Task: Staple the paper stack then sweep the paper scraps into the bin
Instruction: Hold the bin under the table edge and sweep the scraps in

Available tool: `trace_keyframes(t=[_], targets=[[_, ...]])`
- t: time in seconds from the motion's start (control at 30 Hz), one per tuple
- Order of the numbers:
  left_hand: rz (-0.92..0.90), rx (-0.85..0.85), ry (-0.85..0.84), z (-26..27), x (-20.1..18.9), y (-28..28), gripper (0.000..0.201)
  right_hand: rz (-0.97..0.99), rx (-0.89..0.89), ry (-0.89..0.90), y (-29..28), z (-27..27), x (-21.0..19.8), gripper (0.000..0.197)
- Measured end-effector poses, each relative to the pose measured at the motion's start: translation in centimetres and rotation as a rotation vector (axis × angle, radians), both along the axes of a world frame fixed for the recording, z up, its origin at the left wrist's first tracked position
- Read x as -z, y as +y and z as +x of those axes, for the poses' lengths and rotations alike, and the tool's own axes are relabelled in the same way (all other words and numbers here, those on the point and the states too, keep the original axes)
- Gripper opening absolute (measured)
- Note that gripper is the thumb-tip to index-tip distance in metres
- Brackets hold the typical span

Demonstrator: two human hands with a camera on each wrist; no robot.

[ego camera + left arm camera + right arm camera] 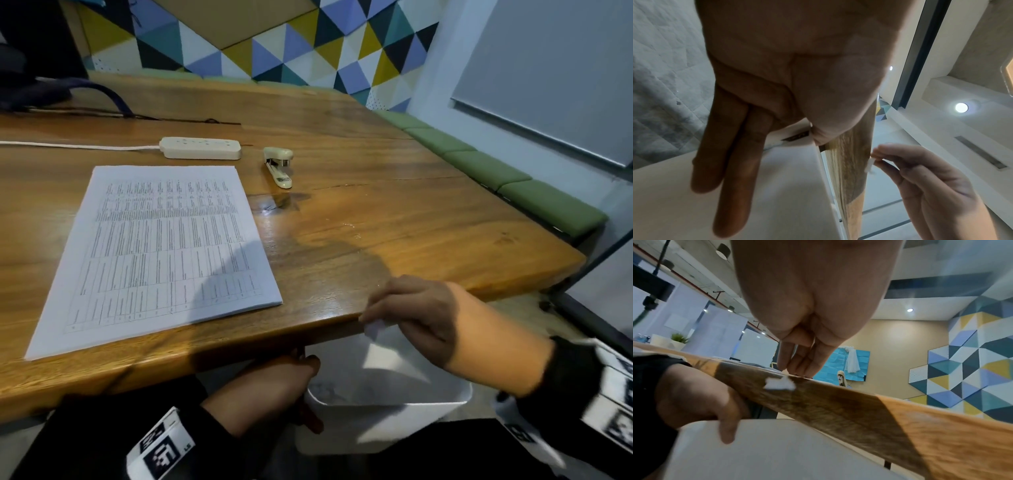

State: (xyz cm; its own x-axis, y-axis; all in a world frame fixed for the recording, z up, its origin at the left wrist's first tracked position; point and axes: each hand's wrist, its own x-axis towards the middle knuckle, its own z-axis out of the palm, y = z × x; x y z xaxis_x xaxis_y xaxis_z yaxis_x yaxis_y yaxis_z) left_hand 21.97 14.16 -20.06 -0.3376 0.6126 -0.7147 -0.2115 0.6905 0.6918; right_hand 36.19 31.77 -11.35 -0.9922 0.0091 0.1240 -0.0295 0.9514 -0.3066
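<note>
A printed paper stack [161,246] lies flat on the wooden table [394,212], with a beige stapler [279,166] beyond its far right corner. My right hand [376,311] reaches down to the table's front edge, fingers together and nearly straight [795,368]. A small white paper scrap [375,328] [780,383] hangs just under those fingertips, over the edge face. Below it stands a white bin [394,409]. My left hand [274,383] grips the bin's rim under the table, thumb [726,431] inside the rim and fingers [731,154] down the bin's outer wall [787,203].
A white power strip [202,148] with its cord lies behind the paper stack. A dark bag [51,92] sits at the far left. Green bench cushions [513,185] run along the table's right side. The bin holds some crumpled paper [329,390].
</note>
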Motion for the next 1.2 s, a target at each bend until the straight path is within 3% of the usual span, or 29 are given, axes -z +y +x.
trace_keyframes(t=[0.1, 0.2, 0.37, 0.5, 0.67, 0.83, 1.07, 1.2], targets=[[-0.027, 0.013, -0.023, 0.0, 0.2, 0.2, 0.052, -0.017, 0.121, -0.001, 1.6, -1.4, -1.2, 0.036], [-0.022, 0.006, -0.021, 0.3, 0.0, 0.5, 0.051, 0.046, 0.215, 0.054, 5.1, -6.7, -1.8, 0.036], [0.004, 0.024, 0.035, 0.5, -0.1, 0.7, 0.044, 0.138, 0.325, -0.154, 8.8, -12.4, -2.2, 0.041], [0.027, 0.014, 0.036, 0.3, 0.1, 0.4, 0.043, 0.148, 0.280, -0.238, 8.2, -10.5, -2.1, 0.041], [0.024, 0.026, 0.034, 0.2, -0.1, -0.3, 0.047, 0.121, 0.221, -0.167, 5.0, -4.4, -1.7, 0.042], [0.036, 0.039, 0.029, 0.3, -0.2, -0.3, 0.050, 0.074, 0.221, -0.203, 1.6, 0.2, -1.6, 0.046], [0.062, 0.006, 0.082, 0.8, -0.2, 0.5, 0.051, 0.064, 0.210, -0.147, 2.6, -0.6, -2.1, 0.043], [0.071, -0.017, 0.095, 0.9, -0.2, 0.7, 0.053, 0.074, 0.186, -0.175, 2.2, -1.2, -0.8, 0.055]])
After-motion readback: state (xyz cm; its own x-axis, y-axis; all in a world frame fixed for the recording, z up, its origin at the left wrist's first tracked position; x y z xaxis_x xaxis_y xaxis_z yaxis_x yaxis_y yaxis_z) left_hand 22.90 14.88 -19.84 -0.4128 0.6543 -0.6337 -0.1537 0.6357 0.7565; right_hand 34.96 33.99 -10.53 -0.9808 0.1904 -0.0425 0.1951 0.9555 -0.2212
